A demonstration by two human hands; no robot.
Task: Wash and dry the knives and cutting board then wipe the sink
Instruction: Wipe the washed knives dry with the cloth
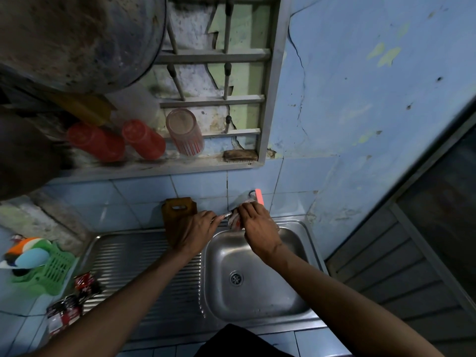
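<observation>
Two hands over one sink (pixel 260 300). Left hand (pixel 194 234) grip pinches one knife (pixel 223 217) by handle end; right hand (pixel 258 228) grip bunched round one cloth (pixel 235 222) on blade. One cutting board (pixel 179 217) upright against wall tiles behind drainboard. Sill: two red cups (pixel 96 141), one clear glass (pixel 184 131).

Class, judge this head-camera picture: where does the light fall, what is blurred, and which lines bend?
Head view: dim overall; soft sheen on the sink basin, no harsh glare; the big pot at top left is close and blurred; wide-angle lens bows the window bars and the door frame; both hands reasonably sharp.
</observation>
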